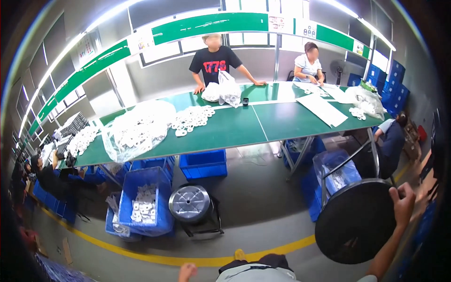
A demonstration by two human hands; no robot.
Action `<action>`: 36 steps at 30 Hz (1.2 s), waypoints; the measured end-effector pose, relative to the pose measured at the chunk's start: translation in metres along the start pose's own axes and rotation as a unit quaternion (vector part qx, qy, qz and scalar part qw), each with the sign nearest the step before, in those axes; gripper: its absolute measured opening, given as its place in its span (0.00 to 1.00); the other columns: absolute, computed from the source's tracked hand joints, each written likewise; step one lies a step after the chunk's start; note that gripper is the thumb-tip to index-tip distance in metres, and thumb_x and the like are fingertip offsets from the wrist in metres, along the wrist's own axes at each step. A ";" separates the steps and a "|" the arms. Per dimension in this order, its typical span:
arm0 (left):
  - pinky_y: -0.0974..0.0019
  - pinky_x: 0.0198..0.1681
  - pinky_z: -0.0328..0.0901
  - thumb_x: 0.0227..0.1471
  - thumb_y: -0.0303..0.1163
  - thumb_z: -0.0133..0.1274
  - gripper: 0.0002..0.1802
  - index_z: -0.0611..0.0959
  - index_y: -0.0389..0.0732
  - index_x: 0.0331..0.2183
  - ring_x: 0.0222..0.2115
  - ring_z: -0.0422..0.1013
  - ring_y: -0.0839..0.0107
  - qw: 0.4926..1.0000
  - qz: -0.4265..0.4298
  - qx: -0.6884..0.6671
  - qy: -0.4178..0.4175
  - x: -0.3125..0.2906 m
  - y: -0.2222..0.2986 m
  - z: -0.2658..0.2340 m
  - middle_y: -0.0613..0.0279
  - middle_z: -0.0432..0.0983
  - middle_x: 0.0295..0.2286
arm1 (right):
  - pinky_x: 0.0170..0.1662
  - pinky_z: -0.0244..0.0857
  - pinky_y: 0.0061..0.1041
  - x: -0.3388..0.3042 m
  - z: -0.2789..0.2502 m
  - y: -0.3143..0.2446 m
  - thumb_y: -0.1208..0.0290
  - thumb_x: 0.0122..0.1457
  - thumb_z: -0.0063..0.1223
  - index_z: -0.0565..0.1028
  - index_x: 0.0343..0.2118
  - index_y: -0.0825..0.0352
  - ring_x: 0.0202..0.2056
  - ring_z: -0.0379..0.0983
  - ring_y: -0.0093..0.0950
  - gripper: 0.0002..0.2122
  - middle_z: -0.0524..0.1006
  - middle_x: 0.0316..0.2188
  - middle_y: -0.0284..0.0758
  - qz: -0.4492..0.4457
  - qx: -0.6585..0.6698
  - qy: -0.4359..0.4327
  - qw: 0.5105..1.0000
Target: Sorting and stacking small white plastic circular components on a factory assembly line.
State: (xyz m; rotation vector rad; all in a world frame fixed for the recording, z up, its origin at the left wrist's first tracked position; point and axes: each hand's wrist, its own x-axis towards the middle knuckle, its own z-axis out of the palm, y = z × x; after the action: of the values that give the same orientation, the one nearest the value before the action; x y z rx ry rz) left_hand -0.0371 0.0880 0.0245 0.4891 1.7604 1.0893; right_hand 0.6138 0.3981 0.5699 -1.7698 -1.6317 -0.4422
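My right hand [403, 203] is closed at the upper right rim of a black round stool [354, 223]. The stool's seat is turned up toward me, and its metal legs point away toward the workbench. Low in the view, partly cut off by the lower edge, my left hand [187, 271] has its fingers curled, and nothing shows in it. A second stool [189, 203], with a grey-black round seat, stands on the floor ahead, apart from both hands.
A long green workbench [235, 124] crosses ahead, bearing white ring-shaped parts [192, 117] and a large clear bag [136, 129]. Blue bins [145, 202] stand below. Across it are a person in black [213, 61] and a seated person [307, 66]. Another person [392, 136] crouches at right.
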 end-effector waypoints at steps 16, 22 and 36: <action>0.61 0.24 0.74 0.50 0.28 0.50 0.06 0.78 0.38 0.32 0.23 0.76 0.66 0.968 -0.052 -0.170 0.180 0.206 0.217 0.141 0.56 0.76 0.22 | 0.24 0.49 0.21 0.324 0.277 -0.042 0.58 0.54 0.61 0.64 0.21 0.67 0.20 0.54 0.19 0.20 0.59 0.15 0.28 -0.078 0.075 0.066 0.992; 0.70 0.27 0.66 0.55 0.34 0.51 0.08 0.76 0.42 0.36 0.25 0.69 0.74 0.947 -0.110 -0.269 0.137 0.182 0.199 0.241 0.62 0.73 0.26 | 0.23 0.52 0.24 0.435 0.388 -0.087 0.54 0.52 0.63 0.68 0.21 0.69 0.19 0.59 0.21 0.21 0.66 0.14 0.32 -0.024 0.087 0.046 0.995; 0.78 0.21 0.53 0.60 0.38 0.46 0.09 0.75 0.43 0.35 0.20 0.57 0.82 0.904 -0.085 -0.387 0.164 0.307 0.293 0.224 0.72 0.63 0.21 | 0.26 0.61 0.37 0.585 0.561 -0.282 0.42 0.47 0.59 0.70 0.18 0.70 0.22 0.71 0.41 0.29 0.73 0.18 0.43 -0.029 -0.048 0.062 0.996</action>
State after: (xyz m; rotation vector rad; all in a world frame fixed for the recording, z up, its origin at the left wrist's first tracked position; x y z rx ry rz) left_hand -0.0183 0.5637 0.0822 -0.3514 1.4362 1.6812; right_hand 0.3221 1.2033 0.6262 -1.7307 -1.6014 -0.6552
